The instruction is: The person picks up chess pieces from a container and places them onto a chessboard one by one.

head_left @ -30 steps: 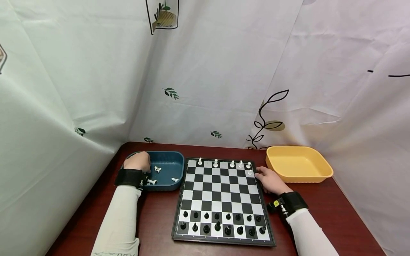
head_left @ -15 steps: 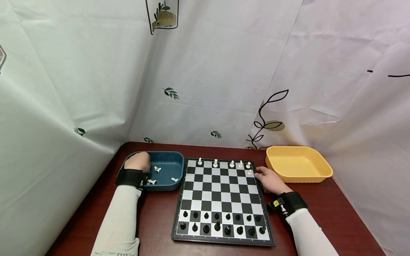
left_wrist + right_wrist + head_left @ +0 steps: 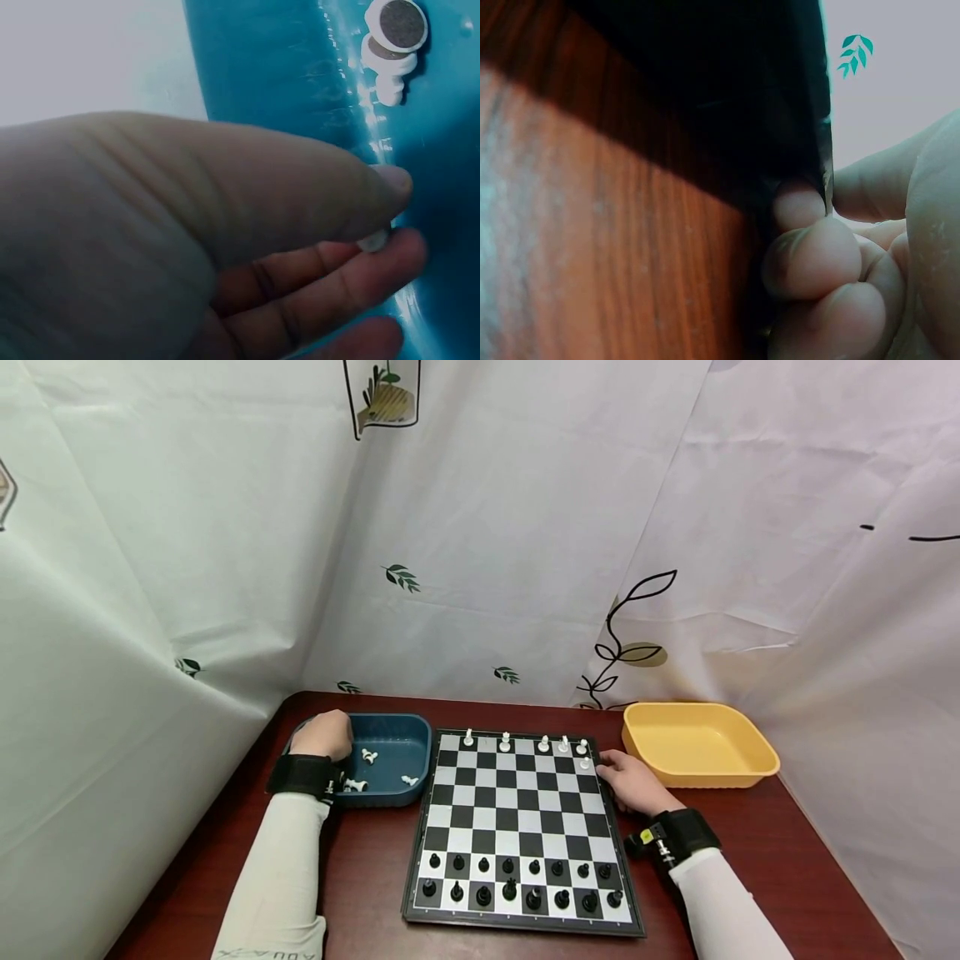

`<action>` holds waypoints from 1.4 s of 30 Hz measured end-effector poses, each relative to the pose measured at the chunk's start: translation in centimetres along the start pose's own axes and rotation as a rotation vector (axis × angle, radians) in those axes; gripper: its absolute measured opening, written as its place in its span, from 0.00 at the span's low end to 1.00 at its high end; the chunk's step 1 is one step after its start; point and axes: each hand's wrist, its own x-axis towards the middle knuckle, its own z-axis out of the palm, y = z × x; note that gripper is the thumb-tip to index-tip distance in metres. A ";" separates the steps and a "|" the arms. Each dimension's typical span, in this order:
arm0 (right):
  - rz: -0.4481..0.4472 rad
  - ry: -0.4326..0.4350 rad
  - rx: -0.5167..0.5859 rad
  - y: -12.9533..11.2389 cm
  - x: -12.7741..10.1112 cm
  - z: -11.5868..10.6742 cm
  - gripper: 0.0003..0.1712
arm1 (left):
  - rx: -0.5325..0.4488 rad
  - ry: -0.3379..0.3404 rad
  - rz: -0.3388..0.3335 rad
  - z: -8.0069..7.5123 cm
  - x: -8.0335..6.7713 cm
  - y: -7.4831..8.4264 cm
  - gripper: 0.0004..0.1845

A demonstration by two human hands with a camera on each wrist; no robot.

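My left hand (image 3: 322, 737) is down in the blue tray (image 3: 390, 752) left of the board. Its thumb and a finger pinch a white chess piece (image 3: 373, 241), of which only a small part shows in the left wrist view. More white chess pieces (image 3: 369, 757) lie loose in the tray. The right hand (image 3: 637, 783) grips the right edge of the chessboard (image 3: 517, 818), with fingertips (image 3: 814, 255) curled below the edge and the thumb on the other side. Several white pieces (image 3: 505, 743) stand along the far side. Two rows of black pieces (image 3: 510, 890) stand along the near side.
A yellow tray (image 3: 701, 752) stands at the back right, beyond the right hand. The dark red table (image 3: 367, 877) carries everything. Behind it hangs a white cloth (image 3: 495, 527) with leaf prints, enclosing the back and sides.
The left hand has tilted up very slightly within the blue tray. The right hand, the board and its pieces hold their places.
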 end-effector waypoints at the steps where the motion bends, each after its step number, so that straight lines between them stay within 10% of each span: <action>1: -0.003 0.000 0.002 0.0 0.0 0.0 0.24 | -0.002 0.006 0.009 0.0 0.0 0.0 0.26; 6: -0.012 0.001 0.006 0.1 0.1 0.0 0.24 | -0.002 0.043 0.045 -0.3 -0.1 0.0 0.03; 42: -0.009 -0.004 -0.002 0.0 0.1 -0.1 0.25 | -0.115 0.213 0.254 -1.8 -0.3 2.0 0.10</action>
